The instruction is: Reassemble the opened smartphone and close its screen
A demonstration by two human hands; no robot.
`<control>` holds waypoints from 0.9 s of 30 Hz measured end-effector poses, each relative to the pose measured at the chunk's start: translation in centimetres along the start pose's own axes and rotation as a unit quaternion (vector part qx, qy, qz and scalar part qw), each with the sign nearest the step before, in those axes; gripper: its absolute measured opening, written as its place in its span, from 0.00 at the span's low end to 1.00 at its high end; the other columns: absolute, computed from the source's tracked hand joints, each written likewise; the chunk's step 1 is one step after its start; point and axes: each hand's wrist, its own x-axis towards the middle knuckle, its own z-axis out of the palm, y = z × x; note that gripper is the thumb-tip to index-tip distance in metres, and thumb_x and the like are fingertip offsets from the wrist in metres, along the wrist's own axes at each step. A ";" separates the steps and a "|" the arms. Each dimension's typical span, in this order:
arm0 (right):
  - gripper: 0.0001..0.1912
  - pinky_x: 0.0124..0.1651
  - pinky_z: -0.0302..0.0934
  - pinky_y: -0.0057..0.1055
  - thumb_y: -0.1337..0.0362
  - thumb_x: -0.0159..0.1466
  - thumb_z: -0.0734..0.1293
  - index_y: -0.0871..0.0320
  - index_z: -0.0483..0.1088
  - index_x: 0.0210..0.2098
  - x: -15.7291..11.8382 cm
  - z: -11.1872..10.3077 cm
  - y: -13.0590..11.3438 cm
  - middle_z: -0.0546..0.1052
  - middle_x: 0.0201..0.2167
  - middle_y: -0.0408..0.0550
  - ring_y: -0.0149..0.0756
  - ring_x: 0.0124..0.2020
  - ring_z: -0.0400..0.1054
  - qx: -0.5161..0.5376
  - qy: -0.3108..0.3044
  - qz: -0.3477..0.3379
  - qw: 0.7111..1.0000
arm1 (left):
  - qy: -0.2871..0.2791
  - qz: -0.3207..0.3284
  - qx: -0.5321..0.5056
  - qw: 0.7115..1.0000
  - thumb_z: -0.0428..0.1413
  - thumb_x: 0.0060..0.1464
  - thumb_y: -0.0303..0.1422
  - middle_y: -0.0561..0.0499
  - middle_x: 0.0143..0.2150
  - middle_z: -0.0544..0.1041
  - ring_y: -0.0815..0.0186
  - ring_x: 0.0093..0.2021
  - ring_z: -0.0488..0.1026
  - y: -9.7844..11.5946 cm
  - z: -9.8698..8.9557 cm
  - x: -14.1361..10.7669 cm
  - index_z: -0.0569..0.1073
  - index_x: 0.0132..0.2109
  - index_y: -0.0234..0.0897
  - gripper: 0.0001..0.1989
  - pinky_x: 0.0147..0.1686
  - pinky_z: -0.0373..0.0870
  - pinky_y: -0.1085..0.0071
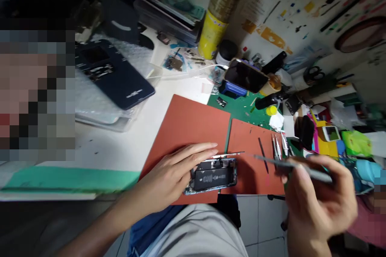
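Note:
An opened smartphone [214,176], its black battery and inner parts exposed, lies on the red-brown mat [193,118]. Its screen panel [229,154] stands edge-on along the far side. My left hand [177,170] holds the phone at its left end, the fingers stretched along the raised panel and the thumb hidden. In my right hand [321,198] a slim grey tool with a pointed tip, which looks like tweezers [280,162], is pinched between thumb and fingers. Its tip points left, in the air to the right of the phone, and is blurred.
A black pry stick [263,154] and several metal hand tools [276,146] lie on the right mat. Behind stand a propped phone [245,75] with a white cable and a yellow spray can [214,32]. A dark blue panel [116,74] rests on bubble wrap at left. People are at both sides.

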 end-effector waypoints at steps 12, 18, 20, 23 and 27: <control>0.24 0.40 0.80 0.34 0.55 0.60 0.82 0.56 0.70 0.47 1.8 2.2 9.0 0.83 0.36 0.44 0.35 0.33 0.82 0.078 0.067 0.188 0.977 | 0.021 -0.005 0.043 0.999 0.52 0.72 0.30 0.59 0.71 0.75 0.62 0.67 0.78 -1.4 0.5 -0.1 0.63 0.74 0.62 0.30 0.65 0.76 0.72; 0.24 0.42 0.80 0.34 0.55 0.60 0.82 0.55 0.69 0.46 2.2 3.1 9.5 0.82 0.36 0.43 0.35 0.33 0.81 0.082 0.066 0.187 0.977 | 0.015 -0.003 0.031 0.999 0.52 0.72 0.30 0.59 0.70 0.76 0.61 0.65 0.79 -1.2 0.1 0.2 0.63 0.74 0.63 0.30 0.62 0.77 0.73; 0.23 0.43 0.80 0.35 0.55 0.60 0.82 0.55 0.69 0.46 2.3 3.1 9.7 0.83 0.36 0.43 0.35 0.33 0.82 0.081 0.064 0.187 0.977 | 0.016 -0.002 0.032 0.999 0.51 0.72 0.30 0.59 0.70 0.76 0.61 0.65 0.80 -1.2 0.2 0.2 0.63 0.74 0.63 0.30 0.62 0.77 0.73; 0.23 0.43 0.80 0.35 0.55 0.60 0.82 0.54 0.70 0.46 2.2 2.9 9.4 0.83 0.36 0.42 0.35 0.33 0.82 0.086 0.067 0.186 0.976 | 0.026 -0.011 0.053 0.998 0.51 0.73 0.30 0.59 0.70 0.76 0.62 0.65 0.79 -1.2 0.3 0.1 0.64 0.73 0.61 0.28 0.62 0.77 0.72; 0.19 0.41 0.80 0.31 0.60 0.63 0.81 0.53 0.73 0.47 1.3 2.3 6.9 0.84 0.38 0.43 0.33 0.32 0.82 0.125 0.045 0.171 0.976 | 0.024 -0.009 0.071 0.997 0.51 0.73 0.26 0.58 0.72 0.74 0.65 0.68 0.76 -0.8 0.4 0.1 0.65 0.73 0.59 0.29 0.66 0.73 0.73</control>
